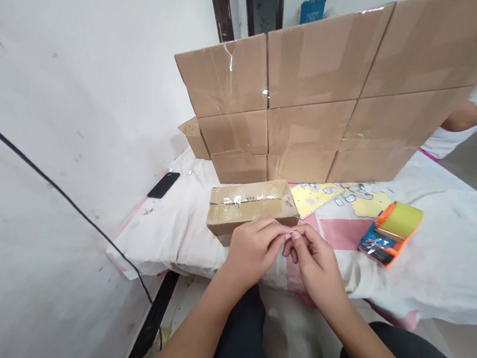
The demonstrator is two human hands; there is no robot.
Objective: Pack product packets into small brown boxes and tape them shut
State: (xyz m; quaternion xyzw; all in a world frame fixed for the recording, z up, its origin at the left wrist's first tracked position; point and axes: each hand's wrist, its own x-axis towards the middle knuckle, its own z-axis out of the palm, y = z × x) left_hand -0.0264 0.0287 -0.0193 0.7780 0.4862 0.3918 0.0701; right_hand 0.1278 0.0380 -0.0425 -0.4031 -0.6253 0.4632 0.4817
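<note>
My left hand (256, 247) and my right hand (315, 262) meet just in front of a small taped cardboard box (256, 208). Both have thumb and fingers pinched together, fingertips nearly touching. Between the tips shows a tiny bluish-white bit (290, 232), too small to name; I cannot tell which hand grips it. The box's top is closed, with shiny clear tape across it, and my left hand hides part of its front side. To the right of my hands, an orange tape dispenser (413, 236) with a wide yellowish tape roll (401, 220) lies on the cloth-covered surface (435, 270).
Taped cardboard boxes (314, 78) form a tall wall behind the small box. A black phone (163, 185) lies at the left, near the white wall (62, 67). A black cable (59, 196) runs down that wall. Another person's arm (465, 117) shows at the right.
</note>
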